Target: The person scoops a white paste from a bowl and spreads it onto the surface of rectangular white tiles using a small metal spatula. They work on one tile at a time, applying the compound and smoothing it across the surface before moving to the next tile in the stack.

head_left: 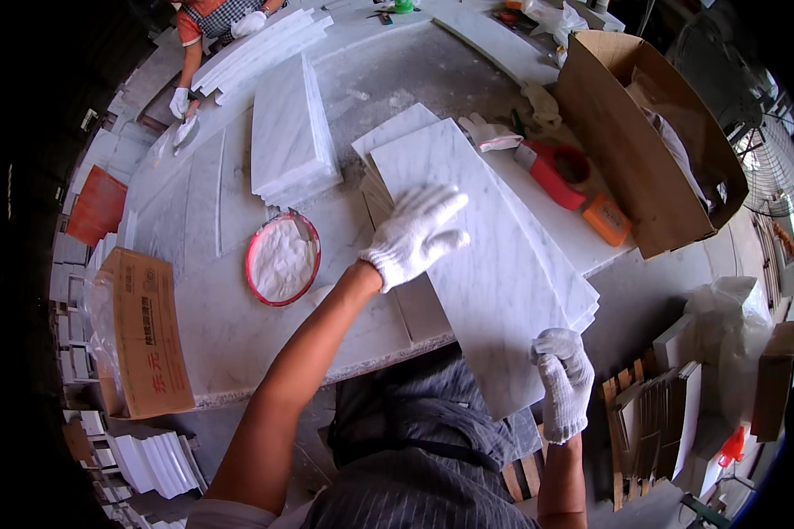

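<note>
A long white-grey marble slab [494, 273] lies askew on top of a stack of similar slabs [584, 304], its near end jutting past the table edge towards my body. My left hand [417, 234], in a white knit glove, rests on the slab's left side with fingers stretched out. At the near right edge, my gloved right hand [562, 385] grips the slab, fingers curled round its border. Left of the stack stands a red-rimmed bowl [250, 280] of white paste or powder [282, 257].
A neat slab stack [288, 132] stands behind the bowl. To the right are a white glove [492, 134], a red tool [551, 165], an orange box [607, 219] and an open carton [679, 220]. A brown carton [154, 326] sits left. Another gloved person [212, 22] works far left.
</note>
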The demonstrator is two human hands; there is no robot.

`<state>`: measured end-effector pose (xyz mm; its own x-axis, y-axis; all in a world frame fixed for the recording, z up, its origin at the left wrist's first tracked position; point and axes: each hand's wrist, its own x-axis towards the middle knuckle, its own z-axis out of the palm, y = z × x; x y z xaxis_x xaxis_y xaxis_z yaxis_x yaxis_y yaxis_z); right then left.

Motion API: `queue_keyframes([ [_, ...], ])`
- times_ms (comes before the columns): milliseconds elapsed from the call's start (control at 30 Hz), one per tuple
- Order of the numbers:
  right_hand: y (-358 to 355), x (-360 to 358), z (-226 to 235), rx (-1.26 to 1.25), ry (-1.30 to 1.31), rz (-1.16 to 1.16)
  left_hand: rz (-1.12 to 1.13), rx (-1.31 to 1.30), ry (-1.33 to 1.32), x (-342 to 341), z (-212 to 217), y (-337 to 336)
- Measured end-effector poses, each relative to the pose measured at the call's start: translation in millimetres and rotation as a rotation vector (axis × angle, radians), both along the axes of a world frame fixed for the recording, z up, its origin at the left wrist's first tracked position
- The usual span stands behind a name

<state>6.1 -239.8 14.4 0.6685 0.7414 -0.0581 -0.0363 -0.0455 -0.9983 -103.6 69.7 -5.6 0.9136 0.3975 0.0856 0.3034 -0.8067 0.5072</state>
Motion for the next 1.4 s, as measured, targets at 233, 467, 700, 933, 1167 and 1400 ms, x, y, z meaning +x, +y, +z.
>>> queue_keyframes([
  [233, 10.5, 10.0, 13.4, -0.100, 0.213, -0.048, 0.076, 0.191, 0.044, 5.0, -7.0, -3.6],
  [467, 50.7, 32.8, 6.5, -0.205, 0.069, 0.014, 0.206, 0.222, -0.100, -12.8, -16.3, -26.4],
  [700, 150.8, 47.4, -14.0, -0.271, -0.670, 0.086, 0.280, 0.135, -0.492, -38.6, -28.3, -98.9],
  [933, 186.7, 39.2, -9.7, -0.423, -0.961, 0.213, 0.198, 0.138, -0.352, -67.4, -38.2, -119.6],
  [1167, 193.3, 43.7, -14.4, -0.382, -0.991, 0.305, 0.190, 0.119, -0.354, -68.2, -45.6, -116.1],
  [1400, 202.3, 41.6, -15.4, -0.394, -1.039, 0.284, 0.207, 0.106, -0.385, -67.4, -49.0, -116.2],
])
